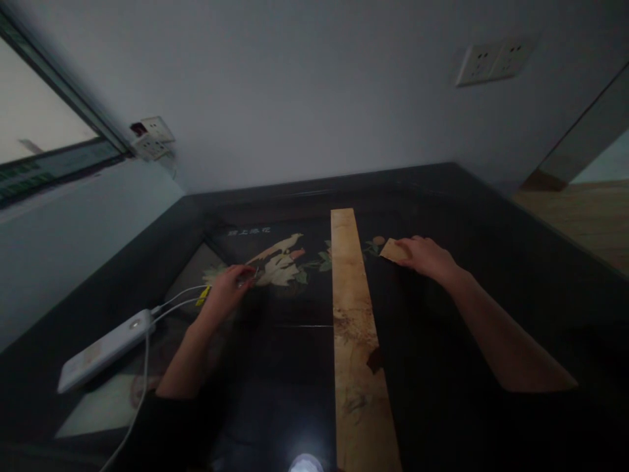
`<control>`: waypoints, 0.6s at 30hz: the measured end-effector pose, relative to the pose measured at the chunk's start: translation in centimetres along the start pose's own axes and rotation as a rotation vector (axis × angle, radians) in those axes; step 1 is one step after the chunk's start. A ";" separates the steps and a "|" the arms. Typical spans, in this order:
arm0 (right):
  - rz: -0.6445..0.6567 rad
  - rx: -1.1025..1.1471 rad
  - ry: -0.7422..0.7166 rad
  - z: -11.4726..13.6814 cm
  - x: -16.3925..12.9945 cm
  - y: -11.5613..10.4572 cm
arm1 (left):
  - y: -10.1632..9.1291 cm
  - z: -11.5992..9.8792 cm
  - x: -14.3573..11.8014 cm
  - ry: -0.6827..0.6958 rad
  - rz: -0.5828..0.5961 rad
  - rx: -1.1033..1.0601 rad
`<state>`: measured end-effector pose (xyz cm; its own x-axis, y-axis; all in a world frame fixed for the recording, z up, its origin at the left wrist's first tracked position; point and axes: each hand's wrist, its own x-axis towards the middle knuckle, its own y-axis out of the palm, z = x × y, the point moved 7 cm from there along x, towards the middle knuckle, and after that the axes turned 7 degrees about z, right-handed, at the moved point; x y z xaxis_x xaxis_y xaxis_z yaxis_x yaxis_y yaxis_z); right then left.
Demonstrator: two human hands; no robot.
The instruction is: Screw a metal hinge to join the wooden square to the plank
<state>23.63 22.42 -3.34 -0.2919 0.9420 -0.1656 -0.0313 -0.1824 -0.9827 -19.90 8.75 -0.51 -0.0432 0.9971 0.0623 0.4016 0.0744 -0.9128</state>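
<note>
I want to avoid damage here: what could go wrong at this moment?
The left hand holds a small shiny thing, too dim to identify, close to the white cables of the power bank; a snag might drag it. The right hand presses a small tan piece on the glossy dark table; it might slip.

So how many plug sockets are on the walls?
2. One white wall socket is high on the right wall; another wall socket sits in the left corner by the window. More may be out of view.
</note>
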 end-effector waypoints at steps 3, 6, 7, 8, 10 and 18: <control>0.004 -0.005 -0.010 -0.1 0.0 0.0 | 0.1 3.1 -0.6 -0.043 0.061 -0.027; 0.003 -0.009 -0.014 -0.4 0.2 0.2 | 0.2 4.1 -0.8 -0.063 0.063 0.026; 0.003 -0.010 -0.016 -0.5 0.3 0.4 | 0.2 4.3 -0.8 -0.070 0.063 0.054; 0.002 -0.011 -0.021 -0.6 0.4 0.5 | 0.3 4.4 -0.8 -0.076 0.065 0.084; -0.004 -0.016 -0.033 -0.9 0.7 0.7 | 0.5 4.7 -0.7 -0.083 0.079 0.135; 0.028 -0.038 -0.074 -1.4 1.2 1.3 | 1.5 6.3 -0.4 -0.049 0.135 0.085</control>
<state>24.53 23.75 -4.90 -0.3616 0.9132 -0.1876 0.0140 -0.1959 -0.9805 -25.05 8.34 -4.43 -0.0391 0.9959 -0.0812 0.3276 -0.0640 -0.9426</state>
